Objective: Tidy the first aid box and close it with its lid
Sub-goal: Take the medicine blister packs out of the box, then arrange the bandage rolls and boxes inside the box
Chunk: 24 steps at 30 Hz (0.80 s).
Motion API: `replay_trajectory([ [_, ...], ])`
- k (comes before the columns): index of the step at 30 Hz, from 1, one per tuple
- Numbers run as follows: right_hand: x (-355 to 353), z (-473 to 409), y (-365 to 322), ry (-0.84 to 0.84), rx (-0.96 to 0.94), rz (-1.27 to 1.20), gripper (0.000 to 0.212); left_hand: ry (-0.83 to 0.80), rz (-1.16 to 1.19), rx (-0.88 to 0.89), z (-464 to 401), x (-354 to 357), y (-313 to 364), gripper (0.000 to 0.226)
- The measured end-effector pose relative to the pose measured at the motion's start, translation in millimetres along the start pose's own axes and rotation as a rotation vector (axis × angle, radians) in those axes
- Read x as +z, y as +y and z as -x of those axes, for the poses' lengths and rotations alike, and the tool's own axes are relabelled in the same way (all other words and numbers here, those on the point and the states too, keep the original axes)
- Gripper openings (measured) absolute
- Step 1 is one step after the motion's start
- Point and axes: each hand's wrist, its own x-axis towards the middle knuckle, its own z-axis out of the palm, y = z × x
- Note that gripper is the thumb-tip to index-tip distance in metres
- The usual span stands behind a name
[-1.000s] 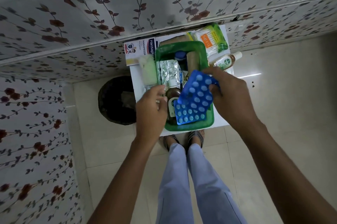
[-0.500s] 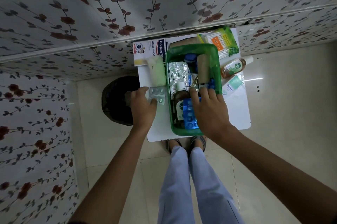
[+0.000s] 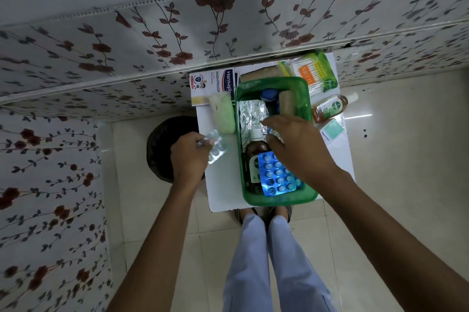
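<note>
The green first aid box (image 3: 276, 201) stands open on a small white table (image 3: 223, 184). Inside lie a blue blister pack (image 3: 276, 174), a brown bottle (image 3: 253, 156), a silver foil strip (image 3: 251, 114), a blue-capped item (image 3: 269, 95) and a tan roll (image 3: 286, 103). My right hand (image 3: 297, 146) hovers over the box's middle, fingers spread, holding nothing. My left hand (image 3: 190, 156) is left of the box, closed on a clear blister strip (image 3: 215, 149) lifted off the table. No lid is visible.
Around the box lie a plaster carton (image 3: 213, 83), a pale green pad (image 3: 223, 116), a cotton bud pack (image 3: 314, 75), an amber bottle (image 3: 330, 108) and a teal sachet (image 3: 333, 128). A dark round bin (image 3: 162, 146) stands left of the table. Flowered walls close in behind and left.
My right hand put the blue blister pack down into the box and let go. My left hand closed on the clear strip and raised it.
</note>
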Motion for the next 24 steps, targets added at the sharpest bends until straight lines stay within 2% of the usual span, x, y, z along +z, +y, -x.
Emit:
replay_trajectory([
  [2, -6, -4, -10, -0.004, -0.002, -0.180, 0.033, 0.091, 0.101, 0.034, 12, -20, 10, 0.015],
  [3, -7, -5, -17, -0.034, 0.011, -0.279, 0.036, 0.076, 0.182, 0.056, 18, -27, 18, 0.012],
  [5, -7, -8, -29, -0.089, 0.030, -0.414, 0.042, -0.082, 0.334, 0.101, 24, -31, 37, 0.008],
  [7, -3, -12, -32, -0.032, 0.064, -0.413, 0.032, -0.204, 0.410, 0.121, 23, -26, 53, 0.010],
  [9, 0, -21, -22, 0.060, 0.213, -0.387, 0.022, -0.134, 0.452, 0.086, 9, -18, 60, 0.008],
  [12, 8, -36, -6, 0.061, 0.332, -0.283, 0.025, 0.060, 0.327, 0.025, -25, -6, 50, 0.019],
  [14, 13, -41, -2, 0.041, 0.294, -0.158, 0.032, 0.016, 0.187, -0.005, -46, 6, 40, 0.038],
  [16, 12, -43, 0, 0.139, 0.221, -0.055, 0.034, -0.106, 0.090, 0.015, -63, 22, 34, 0.054],
  [19, -5, -39, 3, 0.273, 0.191, -0.090, 0.025, -0.120, 0.009, 0.036, -68, 34, 29, 0.048],
  [21, -18, -43, 5, 0.328, 0.187, -0.156, 0.022, -0.089, 0.047, 0.006, -67, 33, 32, 0.040],
  [24, -29, -67, 13, 0.342, 0.125, -0.085, 0.024, -0.035, 0.143, -0.033, -57, 21, 39, 0.032],
])
